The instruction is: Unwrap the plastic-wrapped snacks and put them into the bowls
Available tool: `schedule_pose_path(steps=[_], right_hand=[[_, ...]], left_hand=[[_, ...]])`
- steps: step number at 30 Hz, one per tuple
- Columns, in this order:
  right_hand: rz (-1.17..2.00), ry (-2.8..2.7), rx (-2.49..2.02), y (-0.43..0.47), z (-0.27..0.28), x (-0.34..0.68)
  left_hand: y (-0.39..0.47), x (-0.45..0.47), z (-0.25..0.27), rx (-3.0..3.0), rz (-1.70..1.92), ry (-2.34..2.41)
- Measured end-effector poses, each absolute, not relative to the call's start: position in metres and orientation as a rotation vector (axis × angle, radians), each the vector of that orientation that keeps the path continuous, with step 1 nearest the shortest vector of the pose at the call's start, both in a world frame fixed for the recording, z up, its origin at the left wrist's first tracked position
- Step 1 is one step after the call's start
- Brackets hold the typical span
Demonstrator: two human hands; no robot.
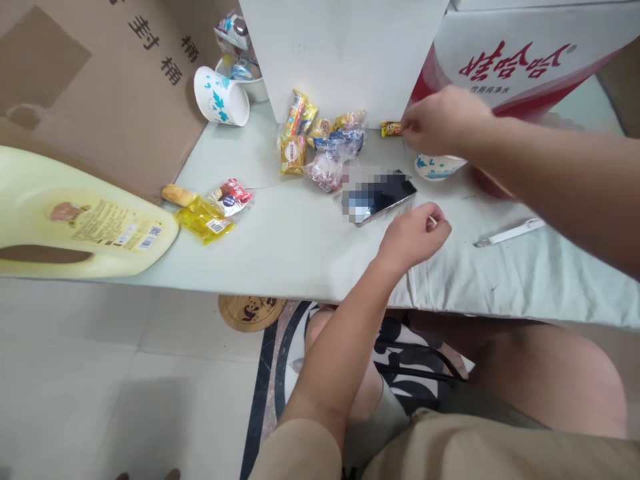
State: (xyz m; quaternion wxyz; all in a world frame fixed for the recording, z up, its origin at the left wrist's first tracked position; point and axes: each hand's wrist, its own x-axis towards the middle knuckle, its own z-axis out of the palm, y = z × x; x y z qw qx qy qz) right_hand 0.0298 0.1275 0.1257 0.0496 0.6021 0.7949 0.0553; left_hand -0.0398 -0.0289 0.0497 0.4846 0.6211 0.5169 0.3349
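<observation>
My right hand is closed, its fingertips pinching the end of a small yellow-and-red wrapped snack at the foot of the white box. Under that wrist sits a white paper cup with a blue print, partly hidden by my forearm. My left hand hovers over the table's front part, fingers curled with thumb and forefinger together; nothing shows in it. Just beyond it lies a dark smartphone. A heap of wrapped snacks lies behind the phone.
A white utility knife lies at the right. Further snack packs and a large yellow jug are at the left. Another paper cup lies tipped near a cardboard box. A white box and a red-and-white carton stand behind.
</observation>
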Motion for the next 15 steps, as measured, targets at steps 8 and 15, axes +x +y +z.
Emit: schedule_pose_path(steps=[8,15], right_hand=[[-0.158,2.884,1.315,0.103,0.060,-0.066],[-0.153,2.921,1.372,0.108,0.024,-0.086]], left_hand=[[-0.034,-0.035,0.039,1.776,0.450,1.288],[-0.038,-0.030,0.026,1.868,0.521,1.276]])
